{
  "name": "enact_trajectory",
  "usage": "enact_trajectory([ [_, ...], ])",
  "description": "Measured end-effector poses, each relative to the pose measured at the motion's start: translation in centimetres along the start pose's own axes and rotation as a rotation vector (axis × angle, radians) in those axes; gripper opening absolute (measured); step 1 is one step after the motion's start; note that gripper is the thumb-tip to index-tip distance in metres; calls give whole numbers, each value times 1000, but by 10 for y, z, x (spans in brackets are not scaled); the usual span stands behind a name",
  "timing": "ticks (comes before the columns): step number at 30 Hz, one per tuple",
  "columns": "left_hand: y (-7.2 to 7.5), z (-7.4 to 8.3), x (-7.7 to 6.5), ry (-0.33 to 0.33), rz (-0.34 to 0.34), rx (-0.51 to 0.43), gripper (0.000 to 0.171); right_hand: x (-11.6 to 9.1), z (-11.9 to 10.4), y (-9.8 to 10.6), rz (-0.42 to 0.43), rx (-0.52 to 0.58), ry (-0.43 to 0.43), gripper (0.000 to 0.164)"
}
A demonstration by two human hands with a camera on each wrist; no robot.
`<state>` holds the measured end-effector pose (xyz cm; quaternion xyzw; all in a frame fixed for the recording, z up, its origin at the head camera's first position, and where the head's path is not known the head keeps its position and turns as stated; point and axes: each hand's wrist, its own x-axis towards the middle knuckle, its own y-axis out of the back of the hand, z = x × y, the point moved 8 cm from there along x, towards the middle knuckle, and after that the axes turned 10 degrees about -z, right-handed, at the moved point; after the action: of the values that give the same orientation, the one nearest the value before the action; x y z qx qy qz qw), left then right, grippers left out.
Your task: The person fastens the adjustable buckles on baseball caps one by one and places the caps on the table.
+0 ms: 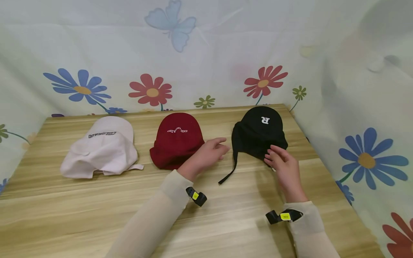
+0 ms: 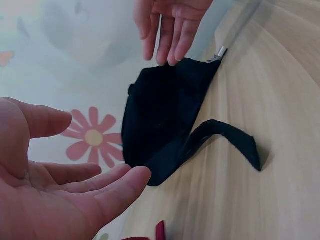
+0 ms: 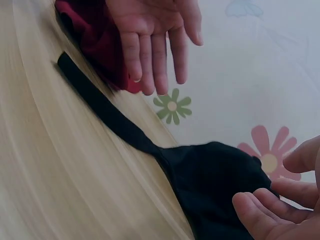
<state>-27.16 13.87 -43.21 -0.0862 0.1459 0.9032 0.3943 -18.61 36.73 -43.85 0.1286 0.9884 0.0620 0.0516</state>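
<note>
A black cap (image 1: 258,132) with a white letter R lies at the right of the table, its strap (image 1: 229,175) trailing toward the front left. My right hand (image 1: 285,168) is at the cap's front right edge, fingers loosely bent; whether they touch the cloth I cannot tell. My left hand (image 1: 206,154) hovers between a dark red cap (image 1: 177,143) and the black one, fingers extended, holding nothing. In the left wrist view, the left hand (image 2: 65,185) has its palm turned toward the black cap (image 2: 160,120). The right wrist view shows the right fingers (image 3: 250,210) beside the black cap (image 3: 215,175).
A pale pink cap (image 1: 103,150) lettered COLORADO lies at the left of the wooden table (image 1: 80,215). Behind and to the right hangs a white cloth (image 1: 219,53) printed with flowers and a butterfly. The table's right edge runs near the black cap.
</note>
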Motion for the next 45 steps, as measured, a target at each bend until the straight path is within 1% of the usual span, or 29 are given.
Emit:
enact_trajectory([
  [4,-4,-5,14,27,-1,-47,57,-2,5,11,31,32,-17,41],
  [9,-10,-7,27,61,-22,-118,58,-5,11,25,72,82,-36,41],
  [13,-15,-13,41,102,-21,-227,58,-4,20,39,117,95,-55,40],
  [17,-17,-20,55,124,-18,-327,56,-2,31,53,151,18,-121,40],
  [20,-16,-23,62,134,-20,-358,55,0,37,58,141,-43,-164,42],
  [24,-14,-26,69,157,-16,-417,56,5,41,57,104,-37,-176,46],
  [27,-14,-27,74,173,-19,-486,57,9,43,52,65,61,-165,46],
  [32,-17,-31,81,192,-29,-587,55,13,47,42,-8,292,-180,43],
  [35,-19,-35,85,199,-33,-632,57,15,50,38,-16,385,-198,40],
  [37,-20,-37,89,205,-26,-651,58,17,52,36,-1,412,-209,42],
  [39,-20,-38,92,205,-14,-626,56,21,53,34,25,409,-221,46],
  [41,-19,-37,96,202,15,-551,53,25,54,34,64,370,-231,54],
  [43,-16,-33,100,200,63,-423,48,30,54,34,110,307,-230,63],
  [45,-12,-29,104,207,130,-253,43,35,53,35,152,246,-219,66],
])
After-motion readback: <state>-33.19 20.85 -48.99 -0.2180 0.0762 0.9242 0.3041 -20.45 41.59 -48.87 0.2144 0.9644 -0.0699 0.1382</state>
